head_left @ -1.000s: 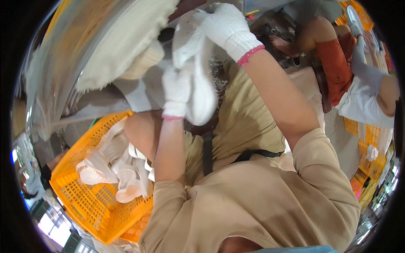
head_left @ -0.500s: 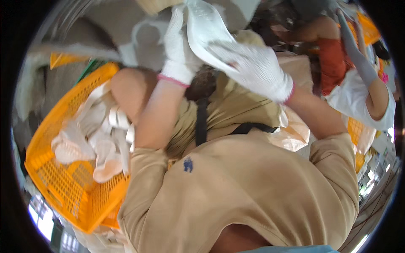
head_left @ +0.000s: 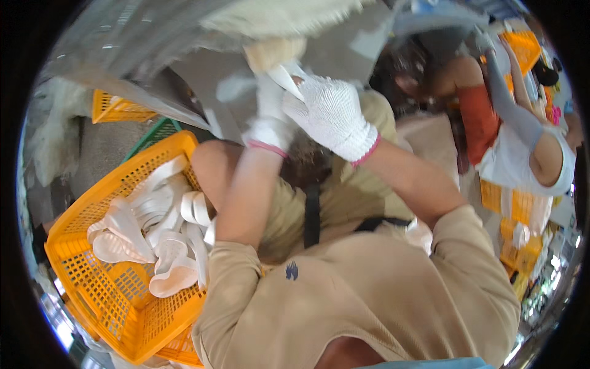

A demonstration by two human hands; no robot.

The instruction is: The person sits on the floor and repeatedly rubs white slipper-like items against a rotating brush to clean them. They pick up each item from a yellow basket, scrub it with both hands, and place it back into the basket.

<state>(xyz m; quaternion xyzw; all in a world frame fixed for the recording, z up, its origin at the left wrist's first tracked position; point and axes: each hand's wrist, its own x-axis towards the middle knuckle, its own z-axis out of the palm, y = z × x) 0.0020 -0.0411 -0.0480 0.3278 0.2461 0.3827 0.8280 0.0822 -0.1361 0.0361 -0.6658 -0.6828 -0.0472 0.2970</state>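
Gripping the white curved piece (head_left: 285, 81) firmly, well back from its leading end, seems the right approach this close to the cream block (head_left: 275, 54) and the frayed off-white buffing wheel (head_left: 283, 19). Fingertips are best kept behind the edge, wrists steady and pressure light and even; whether piece and block touch, I cannot tell.

The piece is at the upper centre of the frame, between the two hands, most of it hidden by them. The right hand (head_left: 332, 112), in a white knitted glove, is clamped on it from the right, fingers curled over. The left hand (head_left: 265, 109) is close beside, to the left and blurred, so its grip cannot be judged.

At lower left, an orange crate (head_left: 114, 295) holds white sandal-like pieces (head_left: 178, 267). A green crate (head_left: 153, 136) sits behind it; a co-worker (head_left: 516, 147) is at the right.
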